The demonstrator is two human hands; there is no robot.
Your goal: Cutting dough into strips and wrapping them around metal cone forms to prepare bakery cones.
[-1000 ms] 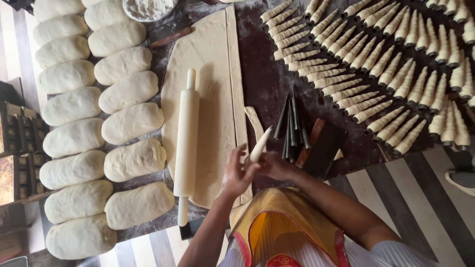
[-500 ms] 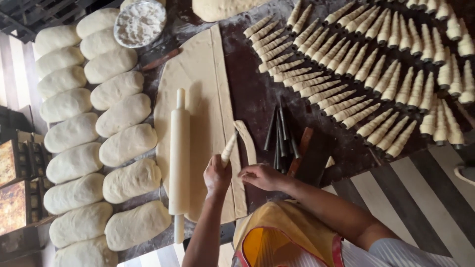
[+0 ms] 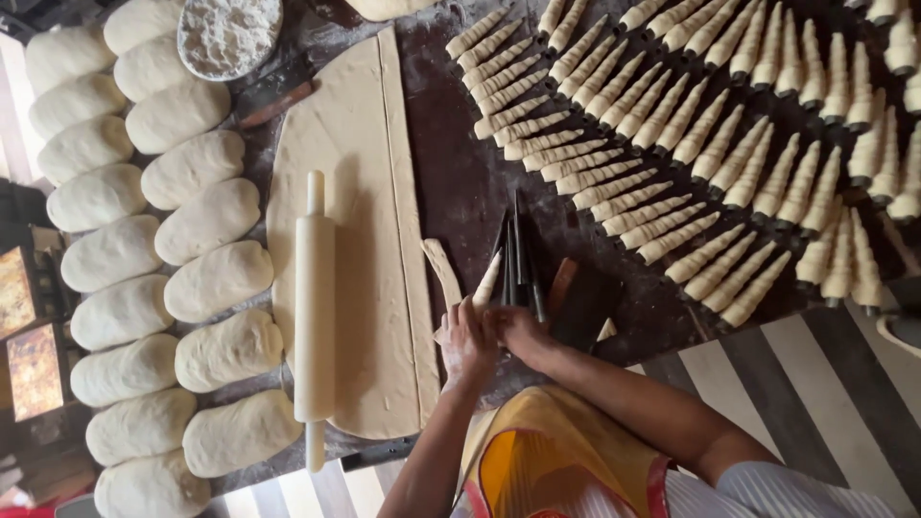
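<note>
My left hand and my right hand meet at the near edge of the dark worktable. Together they grip a dough-wrapped cone that points away from me. A loose dough strip trails from the cone toward the left. Just right of the cone lie a few bare dark metal cones. A large rolled dough sheet with one cut strip along its right edge spreads to the left, and a pale rolling pin rests on it.
Several rows of wrapped dough cones fill the right side of the table. Two columns of oval dough loaves line the left. A bowl of flour sits at the top left, a brown-handled tool beside it.
The view has shifted and the cone with both hands now sits lower and more to the centre. The dough strip has been wound further along the cone.
</note>
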